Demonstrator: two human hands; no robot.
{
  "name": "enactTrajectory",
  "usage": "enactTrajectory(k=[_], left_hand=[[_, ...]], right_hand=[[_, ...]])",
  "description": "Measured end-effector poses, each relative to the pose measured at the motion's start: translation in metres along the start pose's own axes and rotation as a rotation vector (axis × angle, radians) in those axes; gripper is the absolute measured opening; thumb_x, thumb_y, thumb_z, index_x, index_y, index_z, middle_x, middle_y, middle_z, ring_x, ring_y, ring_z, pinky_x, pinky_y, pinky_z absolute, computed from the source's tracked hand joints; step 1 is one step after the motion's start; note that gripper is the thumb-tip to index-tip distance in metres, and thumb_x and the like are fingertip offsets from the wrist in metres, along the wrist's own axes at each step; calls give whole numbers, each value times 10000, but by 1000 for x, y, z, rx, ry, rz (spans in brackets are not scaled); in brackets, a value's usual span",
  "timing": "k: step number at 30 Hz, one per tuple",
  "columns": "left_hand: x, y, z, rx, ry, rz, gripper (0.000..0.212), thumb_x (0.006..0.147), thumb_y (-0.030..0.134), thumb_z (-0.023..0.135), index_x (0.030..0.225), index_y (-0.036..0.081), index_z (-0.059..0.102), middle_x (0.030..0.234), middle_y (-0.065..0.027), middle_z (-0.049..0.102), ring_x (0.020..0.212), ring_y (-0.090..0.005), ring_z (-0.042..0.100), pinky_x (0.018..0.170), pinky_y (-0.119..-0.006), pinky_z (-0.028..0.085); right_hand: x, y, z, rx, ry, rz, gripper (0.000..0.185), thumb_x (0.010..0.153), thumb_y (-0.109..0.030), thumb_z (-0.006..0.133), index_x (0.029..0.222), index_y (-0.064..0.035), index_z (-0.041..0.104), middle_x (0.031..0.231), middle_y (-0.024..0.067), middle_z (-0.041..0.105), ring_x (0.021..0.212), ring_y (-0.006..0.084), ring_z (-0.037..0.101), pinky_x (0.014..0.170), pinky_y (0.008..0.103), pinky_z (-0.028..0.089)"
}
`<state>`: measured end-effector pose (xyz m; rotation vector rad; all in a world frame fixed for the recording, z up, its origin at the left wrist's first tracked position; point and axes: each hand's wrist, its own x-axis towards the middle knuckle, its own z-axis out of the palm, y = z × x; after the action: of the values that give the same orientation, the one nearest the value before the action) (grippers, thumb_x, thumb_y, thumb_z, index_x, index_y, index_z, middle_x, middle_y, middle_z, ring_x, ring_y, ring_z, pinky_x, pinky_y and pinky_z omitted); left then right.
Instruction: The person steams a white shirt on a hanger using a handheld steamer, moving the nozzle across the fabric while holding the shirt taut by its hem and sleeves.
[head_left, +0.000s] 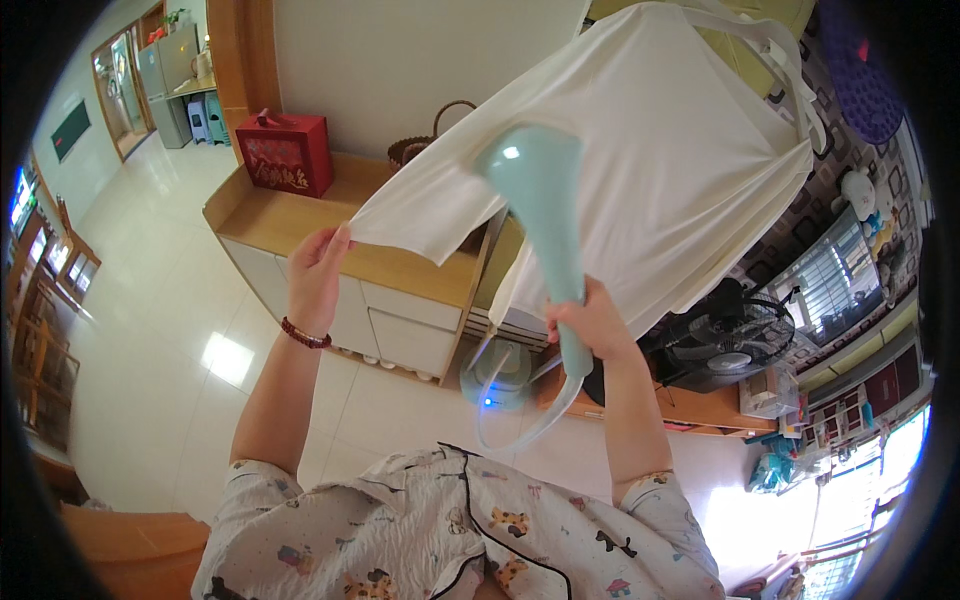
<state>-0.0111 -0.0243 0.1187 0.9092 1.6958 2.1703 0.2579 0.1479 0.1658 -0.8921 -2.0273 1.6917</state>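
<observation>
My right hand (596, 319) grips the handle of a light green garment steamer head (540, 187), which is held against or just in front of a hanging white garment (645, 150). With fingertips and thumb, my left hand (321, 259) pinches the end of the garment's sleeve and holds it stretched out to the left. A clear hose (551, 420) loops from the bottom of the handle towards the steamer base (499, 379), which stands on the floor with a blue light lit. The garment hides part of the board behind it.
Behind the sleeve is a wooden-topped cabinet (292, 229) bearing a red box (285, 156) and a wicker basket (409, 150). To the right, a black fan (731, 337) stands by a low wooden cabinet (697, 409). An orange-brown wooden piece of furniture (135, 551) is at lower left.
</observation>
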Motion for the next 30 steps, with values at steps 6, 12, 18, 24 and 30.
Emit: enactTrajectory(k=[6,12,18,24,30], left_hand=[[-2,3,9,-93,-4,1,276,850,232,552,896,-39,579,797,-24,564,785,-84,492,730,-210,377],[-1,1,1,-67,16,-2,257,846,226,558,867,-29,572,777,1,540,753,-78,475,716,-213,375],[-6,-2,-4,-94,-33,1,245,831,220,584,924,-7,579,831,-16,574,796,-87,514,740,-218,396],[-10,-4,-2,-151,-23,-5,256,848,207,563,941,-31,570,820,-13,565,787,-71,487,747,-206,376],[-5,-4,-6,-174,12,-13,198,840,198,572,924,20,590,825,10,576,778,-67,512,724,-207,400]], right_hand=[[-13,10,15,-111,-174,3,294,670,-110,571,917,42,523,682,86,559,556,148,553,523,280,462],[-19,32,25,-399,-238,-73,328,669,-46,593,974,51,521,741,85,566,596,140,557,549,285,474],[-15,-6,-26,-50,7,-17,259,650,-44,594,875,33,489,620,89,539,486,165,540,460,294,461],[8,-69,-23,81,128,-170,221,664,-76,579,833,36,490,630,79,541,491,156,529,478,284,460],[-6,-33,-1,18,-124,-83,248,657,-85,612,853,13,496,662,74,548,540,146,550,487,278,465]])
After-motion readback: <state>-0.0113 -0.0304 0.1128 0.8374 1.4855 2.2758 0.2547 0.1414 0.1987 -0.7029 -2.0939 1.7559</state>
